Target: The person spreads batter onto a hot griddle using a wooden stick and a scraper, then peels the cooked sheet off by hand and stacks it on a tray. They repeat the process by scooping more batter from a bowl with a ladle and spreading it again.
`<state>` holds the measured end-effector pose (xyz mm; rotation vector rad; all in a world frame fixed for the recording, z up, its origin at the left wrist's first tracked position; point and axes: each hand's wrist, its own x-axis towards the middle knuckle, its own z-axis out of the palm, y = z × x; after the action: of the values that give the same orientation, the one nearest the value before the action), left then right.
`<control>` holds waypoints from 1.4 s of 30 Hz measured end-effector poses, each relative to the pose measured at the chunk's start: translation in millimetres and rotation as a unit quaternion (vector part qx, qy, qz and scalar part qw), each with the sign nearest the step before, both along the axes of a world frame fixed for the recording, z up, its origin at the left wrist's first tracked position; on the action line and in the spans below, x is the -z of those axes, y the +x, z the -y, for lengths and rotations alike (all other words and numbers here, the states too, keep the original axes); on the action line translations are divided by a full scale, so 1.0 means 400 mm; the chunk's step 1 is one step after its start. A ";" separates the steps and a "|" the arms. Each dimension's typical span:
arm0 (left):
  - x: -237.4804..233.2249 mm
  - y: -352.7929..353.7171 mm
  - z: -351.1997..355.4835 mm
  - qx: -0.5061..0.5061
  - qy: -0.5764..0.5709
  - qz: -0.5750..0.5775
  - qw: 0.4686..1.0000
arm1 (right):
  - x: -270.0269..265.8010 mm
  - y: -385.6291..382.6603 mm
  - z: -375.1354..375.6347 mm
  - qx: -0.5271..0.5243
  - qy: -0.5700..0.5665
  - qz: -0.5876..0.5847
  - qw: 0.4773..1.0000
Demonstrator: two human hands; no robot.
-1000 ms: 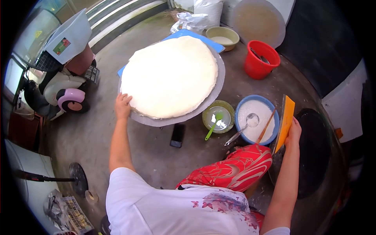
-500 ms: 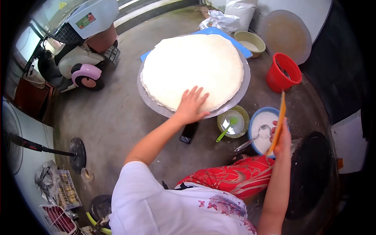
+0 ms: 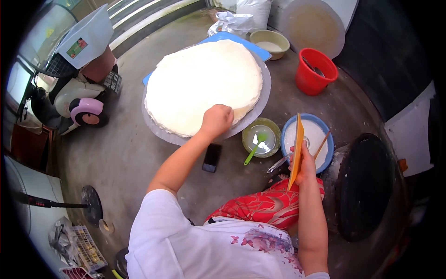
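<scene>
While my right hand [image 3: 304, 163] grips the orange board [image 3: 298, 139] near-upright, my left hand [image 3: 217, 121], the nearer, curls its fingers, pinching what I cannot tell, with the round white sheet [image 3: 200, 83] spreading ahead and leftward on its grey disc [image 3: 265, 88]. Beyond, concrete floor [image 3: 125, 149] reaches the steps [image 3: 144, 21].

Premises: apparently a home's ground-level room, doubling as a food-preparation area.
Floor [image 3: 118, 160]: bare grey, concrete-like.
Scooter [image 3: 74, 97]: parked, number plate [image 3: 112, 83] fitted.
Steps [image 3: 148, 21]: beyond the scooter.
Standing fan [image 3: 92, 205]: household type.
Blue basin [image 3: 331, 153]: on floor, holding white mixture [image 3: 316, 132].
Pale round slab [image 3: 204, 81]: broad, dough-like.
White sack [image 3: 254, 14]: upright, far side.
</scene>
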<state>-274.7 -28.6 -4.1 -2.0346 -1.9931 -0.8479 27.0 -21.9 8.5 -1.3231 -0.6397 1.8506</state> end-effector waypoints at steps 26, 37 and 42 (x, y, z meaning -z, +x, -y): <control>0.065 0.003 0.034 0.006 0.003 -0.031 0.999 | 0.001 0.007 0.021 0.008 -0.028 -0.062 0.998; 0.066 -0.002 0.036 0.012 0.010 -0.043 0.999 | 0.047 0.020 0.011 0.002 -0.006 -0.131 0.991; 0.015 0.125 0.108 0.073 -0.012 0.067 0.995 | 0.042 0.017 0.016 0.008 0.060 -0.188 0.980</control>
<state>-224.8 -71.9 -10.2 -2.2129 -1.9484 -1.0210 34.0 -28.2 -8.5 -0.8662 -0.5254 1.9465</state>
